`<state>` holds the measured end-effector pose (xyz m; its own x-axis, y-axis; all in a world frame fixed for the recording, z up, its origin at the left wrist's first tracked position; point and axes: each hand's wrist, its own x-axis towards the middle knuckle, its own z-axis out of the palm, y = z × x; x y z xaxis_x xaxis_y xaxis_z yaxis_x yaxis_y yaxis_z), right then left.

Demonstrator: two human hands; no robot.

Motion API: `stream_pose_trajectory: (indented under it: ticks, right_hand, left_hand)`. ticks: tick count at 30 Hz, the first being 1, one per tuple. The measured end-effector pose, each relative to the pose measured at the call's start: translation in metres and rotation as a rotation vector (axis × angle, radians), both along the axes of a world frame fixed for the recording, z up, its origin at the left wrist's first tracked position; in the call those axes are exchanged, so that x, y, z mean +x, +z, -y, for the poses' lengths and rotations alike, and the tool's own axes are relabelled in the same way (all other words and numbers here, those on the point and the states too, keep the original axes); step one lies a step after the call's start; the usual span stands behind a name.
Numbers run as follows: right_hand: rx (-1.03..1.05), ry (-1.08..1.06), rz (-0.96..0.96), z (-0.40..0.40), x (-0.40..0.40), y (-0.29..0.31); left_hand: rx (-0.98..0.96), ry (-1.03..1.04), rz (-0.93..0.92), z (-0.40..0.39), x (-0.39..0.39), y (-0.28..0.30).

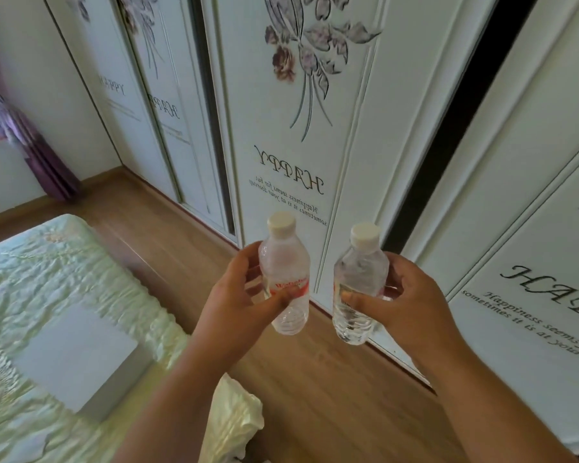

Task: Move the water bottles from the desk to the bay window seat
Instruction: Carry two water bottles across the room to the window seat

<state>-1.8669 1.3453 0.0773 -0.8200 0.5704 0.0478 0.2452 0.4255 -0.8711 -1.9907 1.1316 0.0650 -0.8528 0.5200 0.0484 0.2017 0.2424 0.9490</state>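
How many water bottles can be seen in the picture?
2. One water bottle is held upright in the left hand; the other bottle is in the right hand. More may be out of view.

A home bedroom: a bed with a crinkled pale-green quilted cover (47,295) lower left, tall white flower-printed sliding wardrobe doors (291,128) across the centre, purple curtains (44,158) at left.

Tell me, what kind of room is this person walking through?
Most likely a bedroom: a bed with a pale green cover lies at the left, tall sliding wardrobe doors printed with flowers and "HAPPY" run along the wall, and a purple curtain hangs by a window.
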Motion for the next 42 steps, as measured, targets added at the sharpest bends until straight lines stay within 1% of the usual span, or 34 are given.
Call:
stream_pose_trajectory:
  ticks: [3,7,15,20,25,30,34,38,42]
  right_hand:
    - [-0.015,0.002,-0.028,0.005,-0.040,0.001]
    - [-0.044,0.061,-0.019,0.015,-0.089,0.001]
    - [-0.016,0.260,-0.013,0.039,-0.193,-0.005]
    - [-0.068,0.408,-0.007,0.042,-0.260,-0.008]
    - [-0.093,0.530,-0.015,0.019,-0.338,-0.015]
    - [-0.132,0.633,-0.029,-0.027,-0.419,-0.012]
    - [-0.114,0.697,-0.036,-0.067,-0.478,-0.003]
    - [-0.117,0.727,-0.065,-0.100,-0.525,0.005]
    - [-0.134,0.738,-0.081,-0.123,-0.559,0.002]
  left_hand:
    - [0.011,0.009,-0.013,0.005,-0.038,0.006]
    - [-0.008,0.075,-0.022,0.025,-0.073,0.007]
    - [-0.068,0.305,-0.028,0.062,-0.126,0.003]
    - [-0.076,0.441,-0.006,0.067,-0.160,0.001]
    - [-0.109,0.558,-0.003,0.041,-0.204,0.003]
    - [-0.095,0.656,0.001,-0.006,-0.263,0.013]
    - [-0.073,0.708,-0.029,-0.050,-0.312,0.022]
    - [-0.091,0.725,-0.052,-0.085,-0.354,0.024]
    - [-0.122,0.721,-0.071,-0.104,-0.388,0.024]
